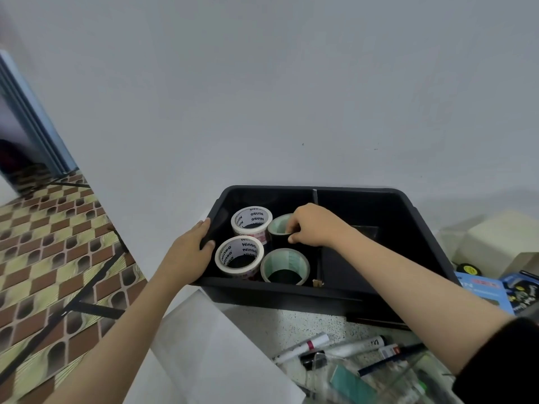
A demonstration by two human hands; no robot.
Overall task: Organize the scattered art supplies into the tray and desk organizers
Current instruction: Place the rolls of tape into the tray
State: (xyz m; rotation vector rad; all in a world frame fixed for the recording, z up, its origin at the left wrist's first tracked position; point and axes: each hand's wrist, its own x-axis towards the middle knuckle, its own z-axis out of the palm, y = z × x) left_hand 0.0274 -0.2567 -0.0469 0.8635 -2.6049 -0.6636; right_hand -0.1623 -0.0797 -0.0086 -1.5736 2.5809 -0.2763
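Black plastic forms the big tray (291, 295), which sits on the speckled tabletop (306, 322) against a pale wall. A divider (315, 196) splits it into a left and a right compartment. A white paper sheet (210, 345) lies on the table just in front of the tray's left corner.

The person's left hand (189, 246) grips the tray's left rim, fingers curled over the edge. The right hand (313, 225) reaches into the left compartment and pinches the top edge of the far green-core roll (278, 224) between thumb and fingers. That roll stands at the back, next to the divider.

Three more tape rolls stand there with it, openings up, packed in a close square: the near green-core roll (287, 260), the far white roll (252, 217) and the near white roll (239, 252), both printed "Ninso".

Loose markers (306, 345) lie on the tabletop in front of the tray, beside a clear organizer (408, 380) too blurred to make out.
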